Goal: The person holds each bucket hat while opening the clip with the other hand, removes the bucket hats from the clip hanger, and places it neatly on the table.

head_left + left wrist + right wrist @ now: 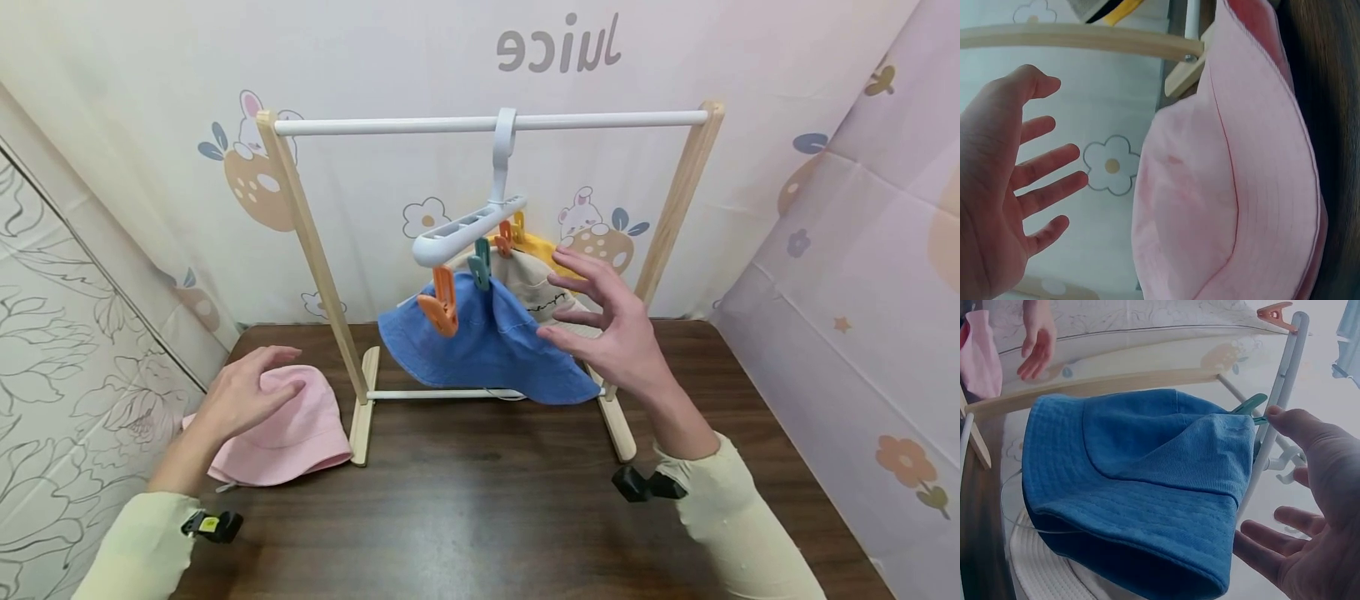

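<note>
A pink bucket hat (pixel 288 433) (pixel 1229 187) lies on the dark wooden table (pixel 487 517) at the left. My left hand (pixel 243 396) (pixel 1004 181) hovers just above it, fingers spread, holding nothing. A blue bucket hat (pixel 487 342) (pixel 1141 487) hangs from a teal clip (pixel 480 268) on a white clip hanger (pixel 468 229), which hooks over the white rail (pixel 487 123) of a wooden rack (pixel 311 250). An orange clip (pixel 442 304) hangs in front. My right hand (pixel 607 321) (pixel 1310 506) is spread open just right of the blue hat, not gripping it.
Behind the blue hat hang a beige hat (pixel 543 292) and a yellow item (pixel 543 250). The rack's lower white bar (pixel 450 394) and wooden feet (pixel 363 417) stand on the table. Patterned curtain walls close in on all sides.
</note>
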Motion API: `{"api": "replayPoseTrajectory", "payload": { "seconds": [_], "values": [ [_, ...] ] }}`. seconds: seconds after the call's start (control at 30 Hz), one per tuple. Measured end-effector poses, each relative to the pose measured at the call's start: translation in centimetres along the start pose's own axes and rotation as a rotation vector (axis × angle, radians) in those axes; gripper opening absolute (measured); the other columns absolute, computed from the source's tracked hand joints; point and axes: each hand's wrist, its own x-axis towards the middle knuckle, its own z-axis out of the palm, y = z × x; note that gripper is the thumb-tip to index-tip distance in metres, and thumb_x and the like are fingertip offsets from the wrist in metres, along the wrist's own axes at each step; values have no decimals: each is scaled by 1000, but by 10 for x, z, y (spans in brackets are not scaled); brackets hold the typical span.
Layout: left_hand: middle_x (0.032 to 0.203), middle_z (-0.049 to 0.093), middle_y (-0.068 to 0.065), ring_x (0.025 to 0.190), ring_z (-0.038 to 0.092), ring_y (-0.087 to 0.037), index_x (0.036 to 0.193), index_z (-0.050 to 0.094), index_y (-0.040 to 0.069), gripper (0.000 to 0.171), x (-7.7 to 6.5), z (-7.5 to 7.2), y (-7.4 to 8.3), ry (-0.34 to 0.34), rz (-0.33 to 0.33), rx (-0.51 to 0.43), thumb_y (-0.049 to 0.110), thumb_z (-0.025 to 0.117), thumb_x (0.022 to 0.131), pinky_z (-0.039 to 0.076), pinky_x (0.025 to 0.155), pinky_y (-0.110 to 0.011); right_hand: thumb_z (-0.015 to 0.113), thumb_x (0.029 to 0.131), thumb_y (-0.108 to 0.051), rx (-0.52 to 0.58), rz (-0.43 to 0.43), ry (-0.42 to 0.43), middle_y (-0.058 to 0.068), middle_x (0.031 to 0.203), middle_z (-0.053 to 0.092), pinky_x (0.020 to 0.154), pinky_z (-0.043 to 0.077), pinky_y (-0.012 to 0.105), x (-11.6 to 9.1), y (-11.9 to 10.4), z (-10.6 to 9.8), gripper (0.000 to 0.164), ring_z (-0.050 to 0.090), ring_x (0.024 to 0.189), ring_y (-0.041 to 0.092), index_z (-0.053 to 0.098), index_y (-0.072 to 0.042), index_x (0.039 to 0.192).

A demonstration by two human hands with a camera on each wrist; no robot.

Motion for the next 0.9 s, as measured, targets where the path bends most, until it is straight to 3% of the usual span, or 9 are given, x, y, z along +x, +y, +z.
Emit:
{"api": "replayPoseTrajectory", "payload": {
  "seconds": [0.3, 0.63, 0.9],
  "values": [
    [128, 84, -13, 122, 77, -42, 136, 74, 14, 43, 3, 0, 20, 19, 10, -29, 24, 84, 96, 55, 96, -59, 86, 92, 6, 0, 76, -5, 5, 169, 56, 94, 66, 23, 2, -5, 0, 81, 75, 131, 7, 57, -15, 164],
    [124, 86, -12, 120, 79, -39, 135, 75, 14, 42, 4, 2, 41, 55, 38, -70, 20, 85, 95, 55, 97, -57, 84, 96, 2, 23, 144, 8, 14, 166, 60, 94, 65, 21, 6, -6, 2, 71, 77, 125, 9, 59, -11, 161],
    [122, 86, -9, 111, 81, -33, 132, 76, 12, 43, 5, 4, 56, 146, 94, -100, 14, 89, 90, 53, 93, -34, 83, 98, -2, 32, 182, 21, 14, 163, 61, 94, 65, 22, 7, -8, 3, 68, 76, 126, 15, 59, -10, 161]
  ]
}}
